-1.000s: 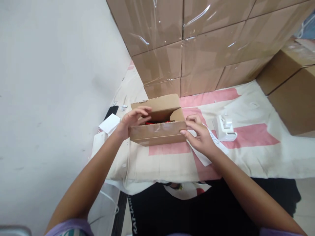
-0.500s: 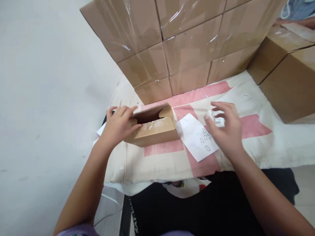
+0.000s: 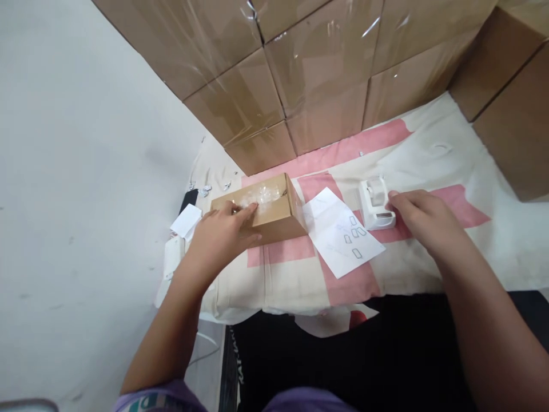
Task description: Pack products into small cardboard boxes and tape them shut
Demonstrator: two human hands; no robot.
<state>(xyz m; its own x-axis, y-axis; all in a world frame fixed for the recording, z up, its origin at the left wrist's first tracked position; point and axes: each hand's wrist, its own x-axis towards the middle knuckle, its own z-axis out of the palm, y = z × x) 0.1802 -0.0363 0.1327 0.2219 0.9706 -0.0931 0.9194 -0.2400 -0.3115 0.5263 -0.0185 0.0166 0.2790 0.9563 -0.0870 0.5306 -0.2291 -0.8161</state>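
Observation:
A small brown cardboard box [image 3: 270,222] lies on the cloth-covered table, its lid down and patched with clear tape. My left hand [image 3: 225,229] rests over its left end, index finger stretched along the lid and thumb apart along the front side. To the right stands a white tape dispenser [image 3: 377,203] with a roll of clear tape in it. My right hand [image 3: 422,217] has its thumb and fingers closed at the dispenser's right side; whether they also pinch a strip of tape I cannot tell. Between box and dispenser lies a white paper [image 3: 341,237] with small drawn outlines.
Stacked cartons [image 3: 321,80] wrapped in clear film rise behind the table. More cartons [image 3: 506,114] stand at the right. White items [image 3: 174,256] and a small white card [image 3: 186,220] sit by the table's left edge. A pale wall [image 3: 77,171] borders the left side.
The box lid, open before, is now down under my left hand. My right hand has moved right of the tape dispenser, closing its fingers at it. The camera view has shifted.

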